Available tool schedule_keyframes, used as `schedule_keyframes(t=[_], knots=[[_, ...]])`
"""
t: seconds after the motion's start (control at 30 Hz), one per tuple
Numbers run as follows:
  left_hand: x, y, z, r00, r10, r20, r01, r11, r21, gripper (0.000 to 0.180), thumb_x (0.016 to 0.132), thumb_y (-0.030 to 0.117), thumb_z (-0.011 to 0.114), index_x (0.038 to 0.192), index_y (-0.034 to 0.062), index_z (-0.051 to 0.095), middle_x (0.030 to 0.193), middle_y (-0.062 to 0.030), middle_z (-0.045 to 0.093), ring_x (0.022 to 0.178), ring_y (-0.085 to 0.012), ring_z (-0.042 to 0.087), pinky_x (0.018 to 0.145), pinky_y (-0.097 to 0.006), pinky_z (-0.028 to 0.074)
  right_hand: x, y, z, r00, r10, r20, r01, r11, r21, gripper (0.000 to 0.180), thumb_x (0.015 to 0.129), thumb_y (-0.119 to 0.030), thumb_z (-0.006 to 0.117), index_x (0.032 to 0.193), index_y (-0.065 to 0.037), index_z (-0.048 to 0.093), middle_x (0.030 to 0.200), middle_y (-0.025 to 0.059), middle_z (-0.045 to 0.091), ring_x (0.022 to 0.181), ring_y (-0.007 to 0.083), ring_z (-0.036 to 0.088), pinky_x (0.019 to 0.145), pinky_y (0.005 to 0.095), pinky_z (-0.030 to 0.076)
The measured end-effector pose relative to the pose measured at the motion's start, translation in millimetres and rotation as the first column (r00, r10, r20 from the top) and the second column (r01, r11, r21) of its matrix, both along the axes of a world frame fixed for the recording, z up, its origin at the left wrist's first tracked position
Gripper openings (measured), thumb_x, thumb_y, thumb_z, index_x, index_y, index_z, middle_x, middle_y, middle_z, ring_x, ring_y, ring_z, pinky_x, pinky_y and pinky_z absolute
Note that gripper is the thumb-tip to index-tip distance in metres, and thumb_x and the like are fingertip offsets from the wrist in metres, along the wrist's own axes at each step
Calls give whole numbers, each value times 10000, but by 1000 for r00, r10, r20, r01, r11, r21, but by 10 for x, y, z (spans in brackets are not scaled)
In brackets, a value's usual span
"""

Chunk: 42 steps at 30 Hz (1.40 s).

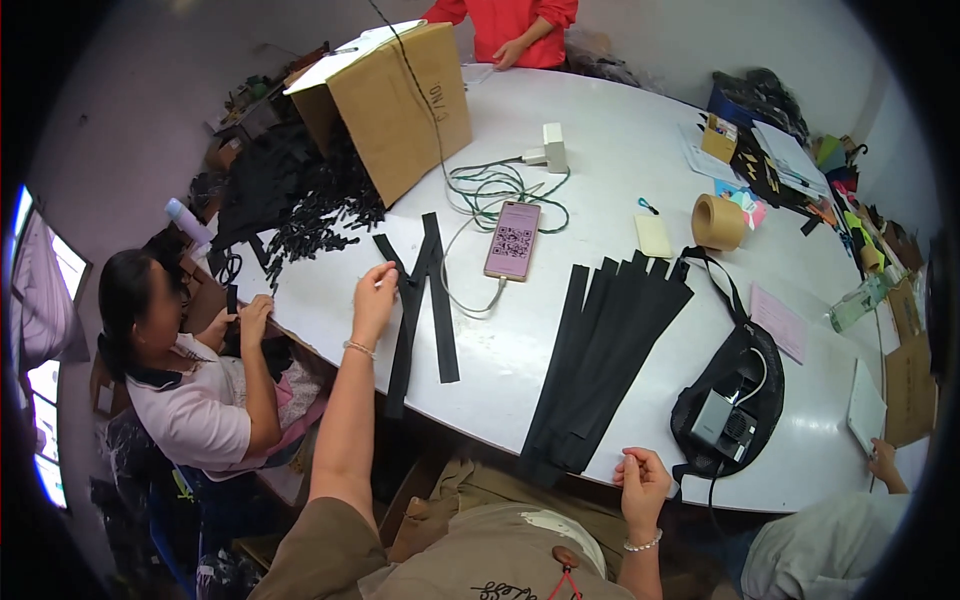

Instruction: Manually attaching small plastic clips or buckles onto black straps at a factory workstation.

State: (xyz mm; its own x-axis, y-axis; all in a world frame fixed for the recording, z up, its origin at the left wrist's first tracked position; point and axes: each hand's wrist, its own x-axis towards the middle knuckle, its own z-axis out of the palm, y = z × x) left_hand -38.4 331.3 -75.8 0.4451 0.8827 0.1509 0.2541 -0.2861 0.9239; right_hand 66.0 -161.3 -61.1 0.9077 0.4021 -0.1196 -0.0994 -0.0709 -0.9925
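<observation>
head-worn fisheye, looking down, across table

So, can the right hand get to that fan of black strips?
Probably yes: the right hand is close to the near end of the fan of black strips, and nothing seems to stand between them. The black mesh bag lies off to the right.

all-black strips, white tabletop, tan box, kinda pinkish phone screen with blocky black pattern, super red top
</observation>
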Motion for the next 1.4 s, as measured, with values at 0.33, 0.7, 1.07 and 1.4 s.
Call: schedule_keyframes(t=[0.33,0.7,1.07,1.4], knots=[[-545,1602,-257,693,685,-223,-331,578,746,525,747,195,670,1198,-10,498,1097,-232,559,1069,-365,495,938,-419,382,-3,119,-23,993,-29,119,40,995,-94,77,876,-28,545,905,19,599,694,27,591,565,49,538,502,167,442],[51,1896,-158,435,666,-606,-611,713,344,926,662,745,536,1415,280,263,1428,-252,210,1298,-424,246,1041,-521,212,-4,33,-3,993,-71,94,83,987,-137,80,847,-8,560,892,23,619,670,33,607,557,55,562,503,177,449],[317,2017,-316,621,573,-535,-157,760,631,304,862,374,533,967,93,583,1055,-163,564,914,-363,577,776,-438,467,22,132,19,950,-62,306,143,958,-250,65,809,-7,597,859,12,633,663,59,611,536,70,562,472,193,430],[-468,3139,-511,739,661,128,-622,743,-248,291,885,246,447,784,-18,518,735,-113,592,676,-248,563,558,-349,444,11,115,16,881,-29,471,166,954,-251,62,769,10,617,823,-18,633,624,62,581,438,110,509,417,226,379]])
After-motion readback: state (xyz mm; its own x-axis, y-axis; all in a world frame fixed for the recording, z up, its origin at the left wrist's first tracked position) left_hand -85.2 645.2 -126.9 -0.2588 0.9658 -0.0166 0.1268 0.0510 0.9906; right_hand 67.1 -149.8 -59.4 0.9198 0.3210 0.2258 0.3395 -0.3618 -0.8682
